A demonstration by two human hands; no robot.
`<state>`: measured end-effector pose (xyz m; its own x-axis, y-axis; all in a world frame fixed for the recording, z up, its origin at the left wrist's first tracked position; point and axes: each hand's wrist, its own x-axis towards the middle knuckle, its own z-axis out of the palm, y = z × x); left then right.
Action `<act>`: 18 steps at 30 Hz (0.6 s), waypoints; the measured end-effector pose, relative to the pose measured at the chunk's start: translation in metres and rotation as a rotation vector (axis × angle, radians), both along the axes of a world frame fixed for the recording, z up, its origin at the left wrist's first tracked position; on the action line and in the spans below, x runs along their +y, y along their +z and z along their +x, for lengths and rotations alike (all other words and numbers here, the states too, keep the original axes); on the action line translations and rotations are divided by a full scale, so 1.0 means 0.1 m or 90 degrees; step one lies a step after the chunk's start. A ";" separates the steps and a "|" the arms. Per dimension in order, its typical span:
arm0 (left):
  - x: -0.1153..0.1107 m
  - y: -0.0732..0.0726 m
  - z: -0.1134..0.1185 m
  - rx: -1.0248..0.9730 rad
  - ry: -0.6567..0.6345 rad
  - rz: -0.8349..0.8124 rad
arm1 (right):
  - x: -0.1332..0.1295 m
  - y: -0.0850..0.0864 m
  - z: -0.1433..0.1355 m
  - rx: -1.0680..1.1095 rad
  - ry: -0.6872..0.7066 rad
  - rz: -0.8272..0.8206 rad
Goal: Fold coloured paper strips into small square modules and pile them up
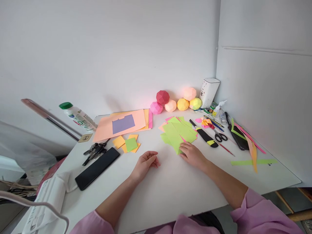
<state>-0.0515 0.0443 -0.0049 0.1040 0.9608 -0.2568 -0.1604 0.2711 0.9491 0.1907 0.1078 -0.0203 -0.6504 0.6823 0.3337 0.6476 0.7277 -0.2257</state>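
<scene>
Green paper sheets [179, 130] lie in a loose pile at mid-table, with pink and peach pieces showing beneath. At the pile's near corner rests my right hand [192, 155], its fingertips touching the green paper, fingers apart and nothing gripped. My left hand [145, 164] is over the white table to the left of the pile, its fingers curled together; whether anything small is inside cannot be made out. Orange squares [119, 142] with a green square [131, 145] on top lie beyond my left hand.
Faceted paper balls [162, 97] stand by the wall. A cutter [207, 137], scissors [221, 137], glue bottle [216, 111] and paper strips [253, 162] are right. Large sheets [104, 128], keys [96, 150], a black phone [97, 169] and a white bottle [81, 118] are left.
</scene>
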 end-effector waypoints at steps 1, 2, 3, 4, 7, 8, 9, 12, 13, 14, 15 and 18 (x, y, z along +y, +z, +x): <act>0.00 0.00 0.00 0.003 -0.002 0.001 | -0.01 0.00 0.00 -0.008 -0.001 0.005; 0.00 0.00 0.01 0.006 -0.002 0.003 | -0.02 0.00 -0.01 -0.014 0.000 0.010; 0.00 0.00 0.01 0.009 -0.003 0.005 | -0.03 -0.01 -0.02 -0.016 0.000 0.015; 0.00 0.00 0.01 0.011 -0.003 0.005 | -0.03 -0.01 -0.03 -0.016 -0.001 0.020; 0.00 -0.01 0.01 0.010 -0.002 0.005 | -0.04 -0.03 -0.05 -0.011 -0.004 0.040; 0.00 -0.02 0.01 0.007 0.000 0.002 | -0.03 -0.03 -0.06 -0.009 -0.004 0.049; 0.00 -0.03 0.00 0.003 0.006 -0.002 | -0.03 -0.04 -0.06 -0.005 -0.004 0.059; 0.01 -0.05 -0.01 -0.028 0.041 -0.021 | -0.01 -0.04 -0.06 0.019 -0.002 0.080; 0.01 -0.06 -0.01 -0.048 0.050 -0.030 | -0.01 -0.04 -0.05 0.031 -0.001 0.080; 0.01 -0.07 -0.01 -0.075 0.053 -0.042 | -0.01 -0.04 -0.05 0.047 0.000 0.077; 0.01 -0.07 0.00 -0.107 0.049 -0.054 | -0.02 -0.03 -0.05 0.069 -0.001 0.072; -0.02 -0.08 0.04 -0.230 -0.003 -0.097 | -0.11 0.00 -0.09 0.172 -0.003 0.042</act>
<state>-0.0475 0.0427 -0.0126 0.2186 0.9137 -0.3426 -0.4745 0.4064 0.7808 0.1819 0.0969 -0.0206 -0.5296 0.6560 0.5378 0.5735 0.7440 -0.3428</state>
